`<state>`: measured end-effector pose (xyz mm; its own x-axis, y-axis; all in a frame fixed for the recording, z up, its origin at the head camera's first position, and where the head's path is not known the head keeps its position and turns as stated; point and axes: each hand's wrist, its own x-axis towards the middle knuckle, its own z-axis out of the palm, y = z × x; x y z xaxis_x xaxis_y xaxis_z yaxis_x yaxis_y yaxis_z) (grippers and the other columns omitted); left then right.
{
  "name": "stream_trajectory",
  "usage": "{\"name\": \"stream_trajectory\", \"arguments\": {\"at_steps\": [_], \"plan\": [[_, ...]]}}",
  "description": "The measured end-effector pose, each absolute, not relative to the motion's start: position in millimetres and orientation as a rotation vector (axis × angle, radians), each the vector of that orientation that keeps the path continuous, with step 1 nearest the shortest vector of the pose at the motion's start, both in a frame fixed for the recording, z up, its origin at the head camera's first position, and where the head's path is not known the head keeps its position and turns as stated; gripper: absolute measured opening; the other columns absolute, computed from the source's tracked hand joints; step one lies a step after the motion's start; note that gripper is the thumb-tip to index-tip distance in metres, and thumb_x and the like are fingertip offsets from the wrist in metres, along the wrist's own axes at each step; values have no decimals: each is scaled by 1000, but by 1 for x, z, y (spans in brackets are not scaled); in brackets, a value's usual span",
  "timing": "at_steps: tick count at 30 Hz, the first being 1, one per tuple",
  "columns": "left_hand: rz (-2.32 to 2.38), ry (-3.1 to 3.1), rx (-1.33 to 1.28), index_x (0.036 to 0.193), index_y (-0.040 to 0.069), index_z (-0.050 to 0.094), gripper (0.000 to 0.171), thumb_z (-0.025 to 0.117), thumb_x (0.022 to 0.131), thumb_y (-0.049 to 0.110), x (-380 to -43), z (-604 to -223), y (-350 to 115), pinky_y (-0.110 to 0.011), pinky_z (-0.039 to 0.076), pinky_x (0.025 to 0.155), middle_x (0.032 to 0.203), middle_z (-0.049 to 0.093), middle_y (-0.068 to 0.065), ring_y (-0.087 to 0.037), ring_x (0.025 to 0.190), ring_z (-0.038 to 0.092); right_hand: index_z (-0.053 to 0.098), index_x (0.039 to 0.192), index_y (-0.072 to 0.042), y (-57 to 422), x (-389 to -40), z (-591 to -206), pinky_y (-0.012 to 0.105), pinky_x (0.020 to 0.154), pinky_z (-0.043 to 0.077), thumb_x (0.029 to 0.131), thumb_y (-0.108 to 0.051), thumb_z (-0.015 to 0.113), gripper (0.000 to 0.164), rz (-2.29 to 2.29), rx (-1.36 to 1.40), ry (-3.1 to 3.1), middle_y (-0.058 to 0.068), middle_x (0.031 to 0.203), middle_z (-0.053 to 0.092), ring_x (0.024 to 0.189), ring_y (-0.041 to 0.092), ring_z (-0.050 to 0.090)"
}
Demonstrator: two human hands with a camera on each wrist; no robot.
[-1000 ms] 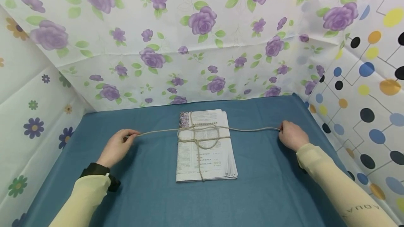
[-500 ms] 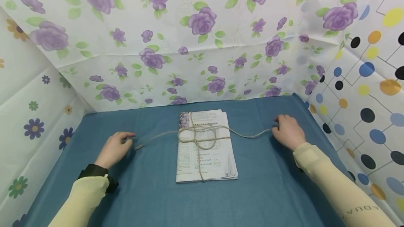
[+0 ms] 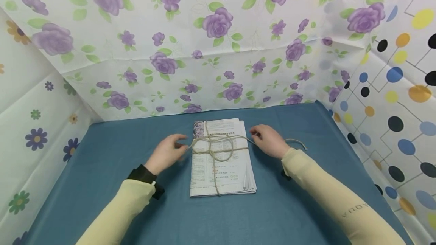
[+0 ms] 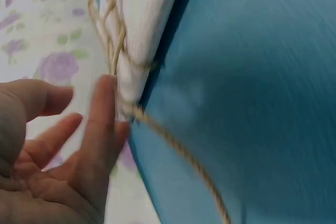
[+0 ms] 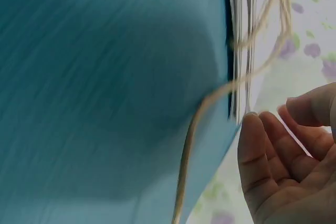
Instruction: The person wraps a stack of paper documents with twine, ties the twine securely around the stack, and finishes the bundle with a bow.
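Observation:
A stack of folded newspapers [image 3: 202, 173] lies flat in the middle of the table, with a thin tan twine [image 3: 217, 179] crossed over it. On its upper half the twine forms loose loops. My left hand [image 3: 167, 153] is at the stack's left edge, thumb and fingers apart. The left wrist view shows the left hand [image 4: 68, 145] holding nothing, with the twine [image 4: 181, 150] running past the fingertips. Just off the right edge is my right hand [image 3: 270, 141], over the twine's right tail. In the right wrist view the right hand's [image 5: 289, 166] thumb and fingers are apart beside the twine [image 5: 186, 150].
A blue cloth [image 3: 218, 222] covers the table. Behind it hangs a white sheet with purple flowers [image 3: 218, 22]. Patterned sheets also stand at the left [image 3: 37, 139] and right [image 3: 395, 124] sides. The twine's right end [image 3: 301, 143] lies on the cloth beyond the right hand.
Both hands let go of the twine ends, the left first, and moved inward to the stack's sides. The stretched twine has slackened onto the cloth. The newspapers have not moved.

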<state>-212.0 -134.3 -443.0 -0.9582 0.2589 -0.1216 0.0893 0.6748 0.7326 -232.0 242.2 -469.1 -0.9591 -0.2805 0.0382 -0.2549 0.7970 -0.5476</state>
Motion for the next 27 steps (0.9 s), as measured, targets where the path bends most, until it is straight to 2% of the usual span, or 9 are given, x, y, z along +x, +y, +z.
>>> {"name": "stream_trajectory", "arguments": {"at_steps": [5,7,11,15,21,27], "plan": [[1067,2723,284,150,1,46,52,63,103,16,-218,-458,-118,-45,57,84,145,51,-23,-35,118,63,66,135,-10,216,-240,-478,46,90,50,106,-17,56,32,-857,-458,2914,10,127,61,112,28,58],[1023,2763,293,150,1,47,51,63,103,16,-219,-461,-115,-47,56,85,140,56,-22,-36,119,62,68,132,-12,211,-242,-482,46,90,49,105,-19,58,30,-840,-466,2929,10,127,60,113,28,55],[997,2820,319,143,2,55,42,62,104,17,-218,-463,-113,-45,55,80,124,64,-18,-32,108,65,74,113,-17,205,-244,-487,43,85,46,102,-26,66,16,-826,-457,2951,7,120,59,108,26,51],[1011,2860,397,132,3,66,31,60,106,18,-216,-460,-115,-44,53,80,117,68,-14,-26,99,65,71,98,-20,207,-241,-485,42,83,45,102,-28,67,9,-853,-433,2959,4,116,59,107,26,49],[1068,2905,472,120,8,73,23,61,106,20,-217,-454,-125,-43,51,80,111,68,-8,-22,94,63,69,102,-17,218,-237,-481,40,78,47,103,-23,64,8,-969,-418,2944,1,101,63,93,21,55],[1076,2925,477,118,11,75,22,61,106,22,-216,-453,-143,-44,50,80,111,68,-8,-23,96,62,69,104,-13,231,-236,-482,39,73,50,103,-20,65,8,-936,-385,2958,0,93,65,79,17,59]]}}
